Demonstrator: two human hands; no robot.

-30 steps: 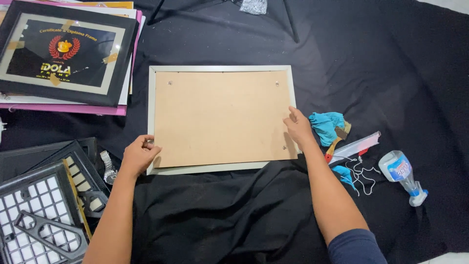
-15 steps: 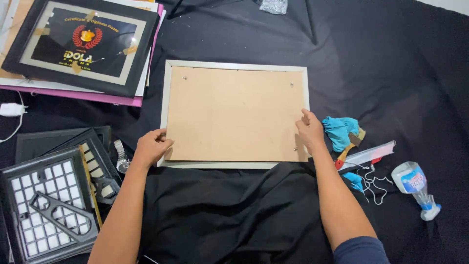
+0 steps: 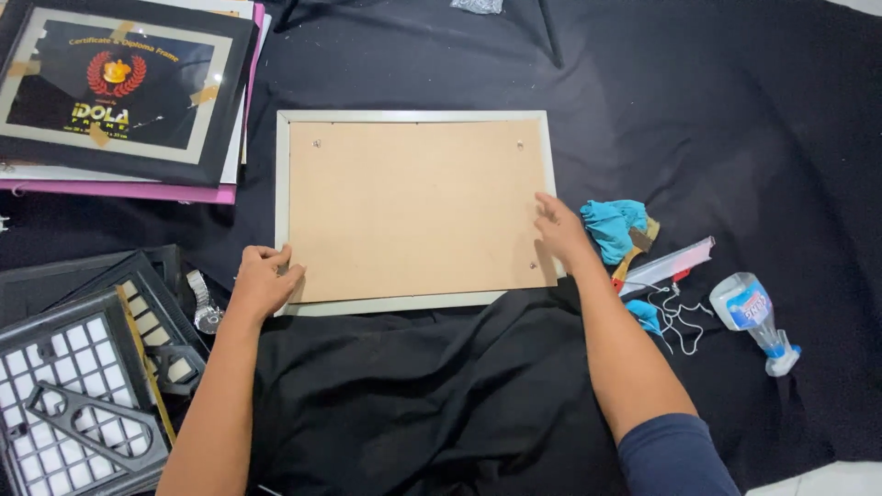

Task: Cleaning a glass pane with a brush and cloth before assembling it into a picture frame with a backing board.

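Since half a second earlier, both hands had kept their places at the frame's lower corners, while the view had drifted so that the frame sat nearer the middle.

Nearest the person, at lower left, a black grid-patterned frame piece (image 3: 64, 404) lay on the black cloth (image 3: 413, 395), with a wristwatch (image 3: 204, 303) just beside it.

The left hand (image 3: 260, 283) rested at the lower left corner of the picture frame (image 3: 415, 209), fingers curled loosely over the pale rim, thumb on the brown backing board. Nothing was pinched in it.

The right hand (image 3: 558, 230) lay flat near the lower right corner, fingers spread and pressing on the backing board close to the rim. It held nothing.

The picture frame lay face down, flat on the cloth, long side toward the person, its backing seated inside the silver rim.

To the right of it, just beside the right hand, lay a crumpled blue rag (image 3: 614, 226) on a wooden-handled brush (image 3: 634, 253). Further right lay a clear plastic strip (image 3: 668, 265), some loose white string (image 3: 677, 317) and a small bottle with a blue label (image 3: 753, 312) on its side.

Farthest off, at upper left, a black framed certificate (image 3: 124, 87) rested on a pink-edged stack (image 3: 119, 191).
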